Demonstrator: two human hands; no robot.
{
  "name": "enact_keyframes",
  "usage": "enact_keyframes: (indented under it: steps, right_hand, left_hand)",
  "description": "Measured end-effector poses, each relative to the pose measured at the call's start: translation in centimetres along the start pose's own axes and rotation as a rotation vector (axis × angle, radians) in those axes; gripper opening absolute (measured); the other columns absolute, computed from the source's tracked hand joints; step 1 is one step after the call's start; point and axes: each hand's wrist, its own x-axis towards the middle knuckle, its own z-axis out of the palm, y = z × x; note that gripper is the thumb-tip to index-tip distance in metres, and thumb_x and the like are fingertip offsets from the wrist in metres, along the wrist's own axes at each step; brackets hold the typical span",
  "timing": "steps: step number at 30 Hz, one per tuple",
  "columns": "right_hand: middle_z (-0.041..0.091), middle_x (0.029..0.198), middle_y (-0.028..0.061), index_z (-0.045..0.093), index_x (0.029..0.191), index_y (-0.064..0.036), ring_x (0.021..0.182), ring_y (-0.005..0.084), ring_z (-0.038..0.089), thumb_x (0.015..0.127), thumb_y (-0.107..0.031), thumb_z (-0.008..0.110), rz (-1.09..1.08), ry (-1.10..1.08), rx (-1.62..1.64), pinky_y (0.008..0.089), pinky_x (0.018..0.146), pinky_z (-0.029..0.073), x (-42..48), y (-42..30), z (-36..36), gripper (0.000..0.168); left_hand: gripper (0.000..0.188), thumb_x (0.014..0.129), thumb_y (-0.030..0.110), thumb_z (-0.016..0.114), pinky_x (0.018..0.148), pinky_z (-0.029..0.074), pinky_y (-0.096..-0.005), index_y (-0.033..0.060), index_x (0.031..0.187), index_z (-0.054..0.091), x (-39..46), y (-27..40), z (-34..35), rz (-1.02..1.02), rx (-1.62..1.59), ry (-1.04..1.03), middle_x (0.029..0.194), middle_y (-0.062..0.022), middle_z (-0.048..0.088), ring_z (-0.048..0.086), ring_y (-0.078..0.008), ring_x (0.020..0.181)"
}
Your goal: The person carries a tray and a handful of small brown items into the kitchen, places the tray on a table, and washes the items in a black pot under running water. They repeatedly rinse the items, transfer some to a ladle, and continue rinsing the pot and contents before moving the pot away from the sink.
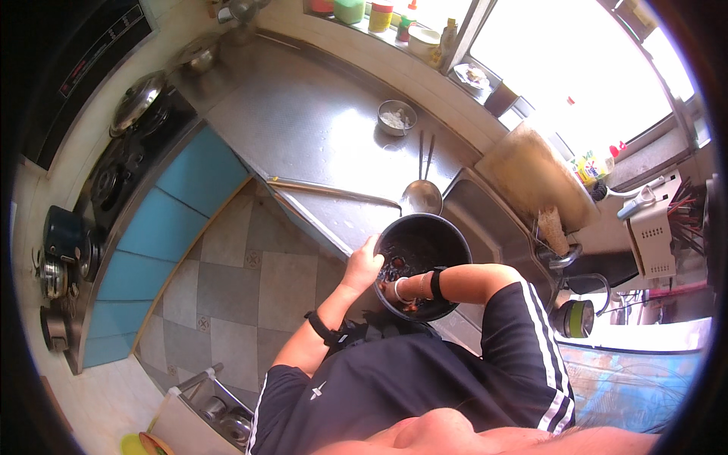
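Note:
My left hand grips the rim of a deep dark pot on its left side, thumb over the edge. My right hand reaches down inside the pot at its lower left; its fingers are partly hidden, so what they touch cannot be told. Water or another shiny liquid and some reddish-brown pieces show in the pot. Just above the pot lies a round metal ladle or strainer on the steel worktop, beside a pair of thin dark handles or sticks. A metal bowl with white food stands further up.
The steel sink adjoins the pot on the right, with a wooden cutting board leaning behind it. A metal rod crosses the worktop. A stove with pots lines the left. Bottles and jars stand on the windowsill.

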Motion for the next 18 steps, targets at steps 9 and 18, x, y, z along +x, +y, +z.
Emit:
enact_keyframes:
  steps: [9, 18]
  right_hand:
    - [0.057, 0.109, 0.0105, 0.063, 0.101, -0.010, 0.100, 0.0222, 0.055, 0.082, -0.023, 0.047, 0.091, 0.399, -0.305, 0.0353, 0.084, 0.043, 0.4, 0.7, -2.8, 0.028]
    - [0.060, 0.103, 0.0123, 0.064, 0.097, -0.009, 0.096, 0.0229, 0.058, 0.080, -0.029, 0.049, 0.546, 0.639, -0.025, 0.0356, 0.078, 0.046, -6.5, 5.4, -5.3, 0.030]
  left_hand:
    - [0.044, 0.071, 0.012, 0.045, 0.074, 0.044, -0.0447, 0.0044, 0.115, 0.046, 0.1, 0.5, 0.2, 0.005, 0.017, -0.006, 0.089, -0.0271, 0.056, 0.054, -0.0416, 0.084]
    - [0.044, 0.072, 0.011, 0.045, 0.073, 0.044, -0.0454, 0.0033, 0.115, 0.045, 0.0, 0.2, 0.1, 0.007, 0.021, -0.005, 0.085, -0.0278, 0.056, 0.054, -0.0421, 0.082]
